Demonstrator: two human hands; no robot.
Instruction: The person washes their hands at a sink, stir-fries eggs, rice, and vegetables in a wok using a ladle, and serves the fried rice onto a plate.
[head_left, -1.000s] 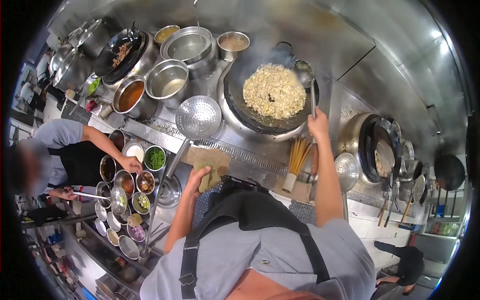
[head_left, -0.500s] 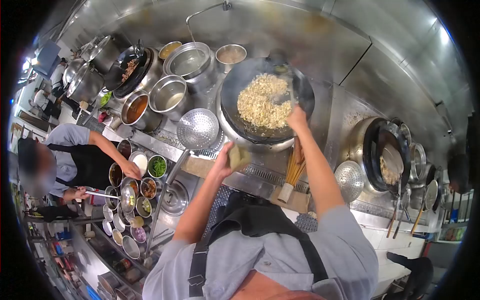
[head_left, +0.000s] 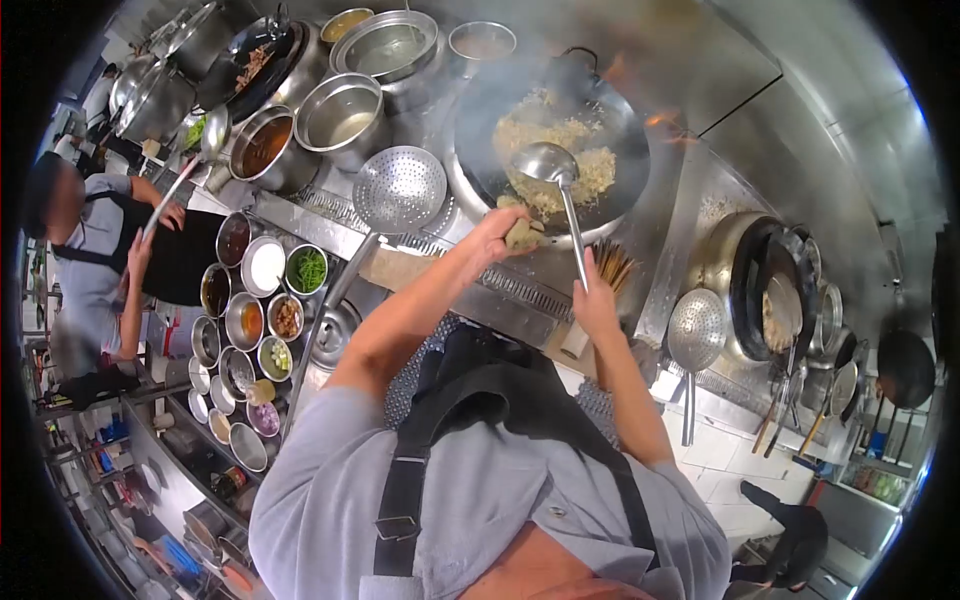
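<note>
My left hand (head_left: 500, 234) is closed on a folded cloth (head_left: 523, 236) at the near rim of a large wok (head_left: 625, 170). Fried rice (head_left: 590, 172) lies spread in the wok, partly veiled by smoke. My right hand (head_left: 594, 300) grips the handle of a steel ladle (head_left: 547, 162), whose bowl is over the rice. Just right of that hand is a bamboo brush (head_left: 610, 268). A perforated skimmer (head_left: 400, 188) rests to the left of the wok.
Flames (head_left: 665, 122) show behind the wok. A co-worker (head_left: 100, 235) at the left holds a long-handled ladle near ingredient bowls (head_left: 264, 266). Pots (head_left: 342, 118) stand at the upper left. Another wok (head_left: 765, 300) and a skimmer (head_left: 697, 330) are on the right.
My left hand with the cloth has moved up to the wok's rim. The ladle has come nearer me, and the rice is more scattered. Flames have appeared. The co-worker's ladle has swung upward.
</note>
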